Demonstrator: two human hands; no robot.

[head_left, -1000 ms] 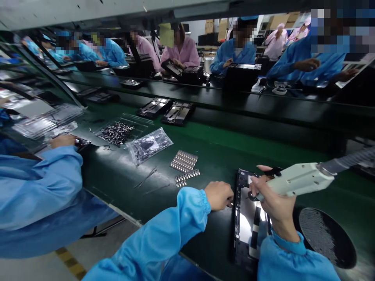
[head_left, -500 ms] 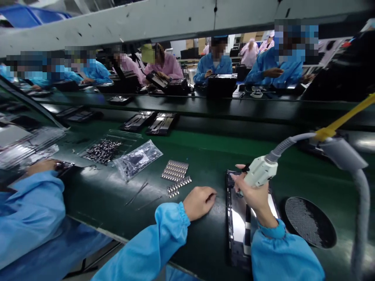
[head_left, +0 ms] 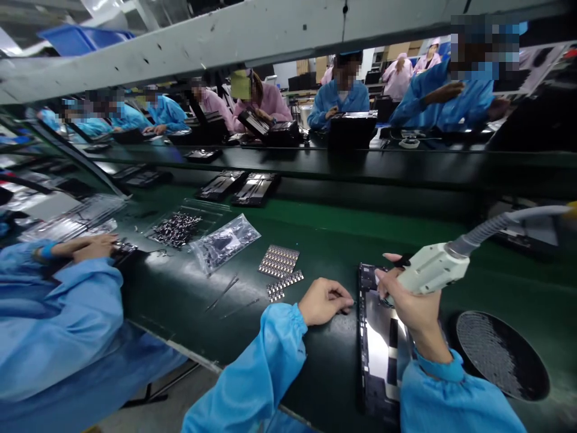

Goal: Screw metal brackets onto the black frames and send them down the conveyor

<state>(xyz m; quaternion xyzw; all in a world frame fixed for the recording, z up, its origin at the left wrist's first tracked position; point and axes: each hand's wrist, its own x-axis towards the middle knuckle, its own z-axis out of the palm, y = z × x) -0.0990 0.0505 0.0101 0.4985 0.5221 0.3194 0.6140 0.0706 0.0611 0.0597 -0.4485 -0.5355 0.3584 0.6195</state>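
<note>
My right hand point(head_left: 412, 310) is wrapped round a pale electric screwdriver point(head_left: 433, 269) with a corrugated grey cable sleeve. It is over the upper part of an opened tablet point(head_left: 376, 343) with bright metal inside; the hand hides the tool's tip. To the tablet's left, my left hand point(head_left: 325, 302) rests low over the bench, fingers curled and tips pinched together near the tablet's edge. Whatever is between those tips is too small to make out. Beyond that hand lie a sheet of small metal parts point(head_left: 278, 260) and a smaller strip of them point(head_left: 285, 285).
A round black dish point(head_left: 500, 355) of tiny pieces stands right of the tablet. Tweezers point(head_left: 222, 293), a plastic bag point(head_left: 225, 243) and a heap of small dark parts point(head_left: 177, 229) lie leftward. A co-worker's hands point(head_left: 92, 248) work at left. More tablets point(head_left: 255, 189) lie further back.
The view has shifted, so most things appear further right. My left hand's fingers have extended towards the tablet's edge. The screwdriver in my right hand leans over more to the right.
</note>
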